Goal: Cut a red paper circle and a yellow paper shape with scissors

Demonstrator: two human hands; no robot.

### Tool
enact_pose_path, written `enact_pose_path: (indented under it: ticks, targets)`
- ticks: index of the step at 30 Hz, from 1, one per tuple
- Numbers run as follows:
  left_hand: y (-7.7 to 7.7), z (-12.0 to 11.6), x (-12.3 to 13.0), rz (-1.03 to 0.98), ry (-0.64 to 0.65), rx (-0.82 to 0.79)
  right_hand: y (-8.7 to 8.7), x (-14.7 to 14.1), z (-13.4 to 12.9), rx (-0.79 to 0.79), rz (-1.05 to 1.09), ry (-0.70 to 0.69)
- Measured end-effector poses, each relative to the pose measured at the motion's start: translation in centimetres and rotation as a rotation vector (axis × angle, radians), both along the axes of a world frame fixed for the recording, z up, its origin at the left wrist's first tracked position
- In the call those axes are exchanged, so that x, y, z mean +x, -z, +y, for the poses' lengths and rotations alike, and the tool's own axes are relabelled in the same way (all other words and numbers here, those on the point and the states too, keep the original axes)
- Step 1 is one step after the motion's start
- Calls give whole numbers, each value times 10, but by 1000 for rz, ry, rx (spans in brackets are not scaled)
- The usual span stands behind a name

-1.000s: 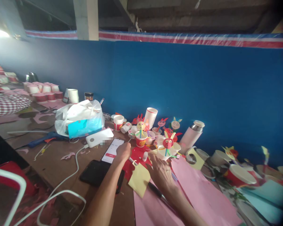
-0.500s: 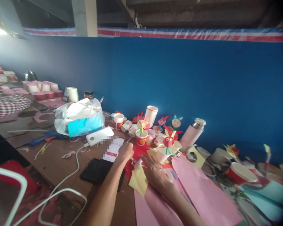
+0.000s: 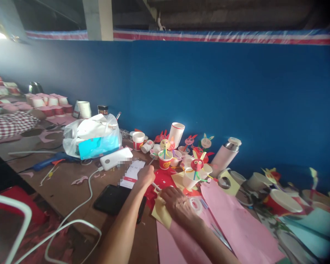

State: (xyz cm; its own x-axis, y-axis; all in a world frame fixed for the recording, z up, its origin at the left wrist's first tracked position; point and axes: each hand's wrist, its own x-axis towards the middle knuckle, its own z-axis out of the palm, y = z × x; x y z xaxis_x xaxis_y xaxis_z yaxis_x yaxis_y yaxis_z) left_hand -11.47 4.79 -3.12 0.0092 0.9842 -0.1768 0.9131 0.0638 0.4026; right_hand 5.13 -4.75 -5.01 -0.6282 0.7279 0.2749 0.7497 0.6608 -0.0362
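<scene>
My left hand [image 3: 146, 176] is closed in a fist beside the phone with a lit screen [image 3: 133, 173]. A slim white stick [image 3: 156, 187], too small to name surely, runs from its fingers toward my right hand. My right hand [image 3: 174, 202] lies palm down with its fingers curled over a piece of yellow paper [image 3: 161, 212], which partly hides under it. Beneath both is red paper [image 3: 165, 177]. A roll of clear tape [image 3: 195, 206] and scissors [image 3: 220, 234] lie right of my right hand on pink paper [image 3: 236, 223].
Paper cups with straw-and-paper animal figures, such as a red-faced one [image 3: 197, 165], stand behind my hands. A pink thermos [image 3: 226, 156] leans by the blue partition [image 3: 225, 91]. Left are a plastic bag [image 3: 71, 143], a white power bank [image 3: 116, 159], a black phone [image 3: 110, 200] and a glue gun [image 3: 48, 162].
My right hand has shifted slightly down and left over the yellow paper. The white stick between the hands shows longer, and the tape roll and scissors are more exposed.
</scene>
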Motion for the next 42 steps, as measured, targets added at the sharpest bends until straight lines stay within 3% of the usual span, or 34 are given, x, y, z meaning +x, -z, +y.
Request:
enact_pose_path:
  ticks: [11, 27, 37, 42]
  targets:
    - [2, 4, 2, 22, 20, -21, 7, 19, -20, -11, 16, 44]
    - [-2, -1, 6, 67, 67, -31, 6, 21, -26, -76, 49, 72]
    - [8, 4, 8, 75, 43, -31, -11, 26, -27, -192, 27, 82]
    - [13, 4, 7, 53, 38, -2, -35, 29, -16, -238, -26, 39]
